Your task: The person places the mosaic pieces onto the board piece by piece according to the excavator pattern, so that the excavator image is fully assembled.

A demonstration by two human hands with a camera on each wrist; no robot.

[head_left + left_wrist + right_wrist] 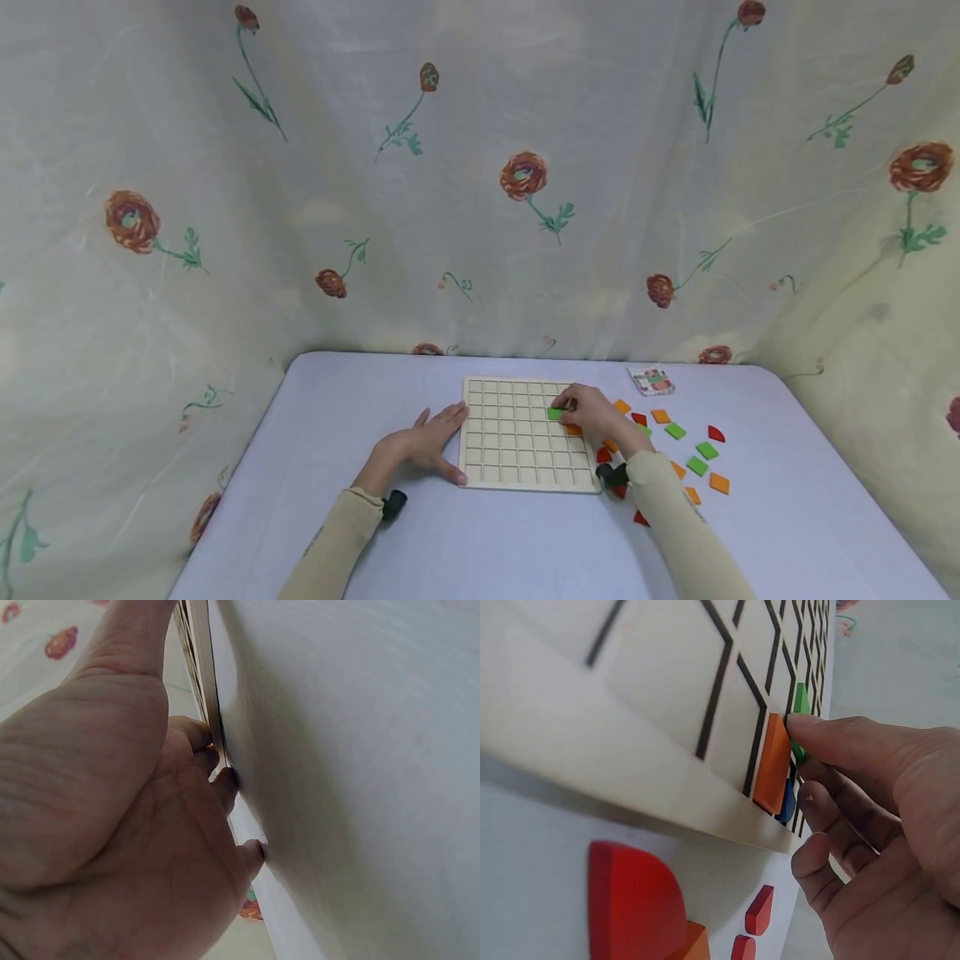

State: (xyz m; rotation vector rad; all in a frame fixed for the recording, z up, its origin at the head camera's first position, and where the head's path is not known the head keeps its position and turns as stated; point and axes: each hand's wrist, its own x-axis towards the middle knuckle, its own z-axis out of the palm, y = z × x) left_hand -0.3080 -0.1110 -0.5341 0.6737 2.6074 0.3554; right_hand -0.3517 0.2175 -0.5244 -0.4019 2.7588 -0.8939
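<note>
Green tile (801,696) pinched by right hand (595,417), at grid board (506,442) below same hand; probably light, stiff, best held by thin edges. Board's left edge touched by spread left hand (426,443).

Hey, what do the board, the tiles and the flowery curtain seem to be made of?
Board: probably wood, smooth and matte, from its pale cream tone; no clear grain shows.
Tiles: painted wood or plastic, smooth; the colour is solid and even, which leaves it open.
Curtain: likely thin printed fabric, perhaps plastic; it hangs in soft folds and creases.
</note>
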